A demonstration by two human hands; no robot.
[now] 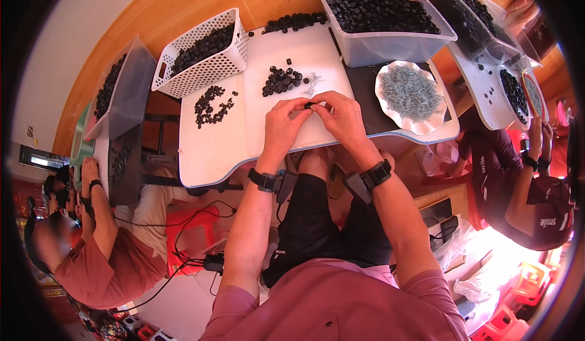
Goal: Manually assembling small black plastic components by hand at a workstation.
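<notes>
By the near edge of the desk (214, 152), the left hand (283, 123) and right hand (342, 120) pinch a black piece (308, 105) between them, too tiny to tell its long way.

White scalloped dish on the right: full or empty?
Full, or nearly: a heap of thin silvery pieces covers most of the white scalloped dish, leaving mainly its rim bare.

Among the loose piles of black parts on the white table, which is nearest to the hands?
The middle pile, just beyond the left hand, beside silvery pieces. The left pile and far pile lie farther away.
</notes>
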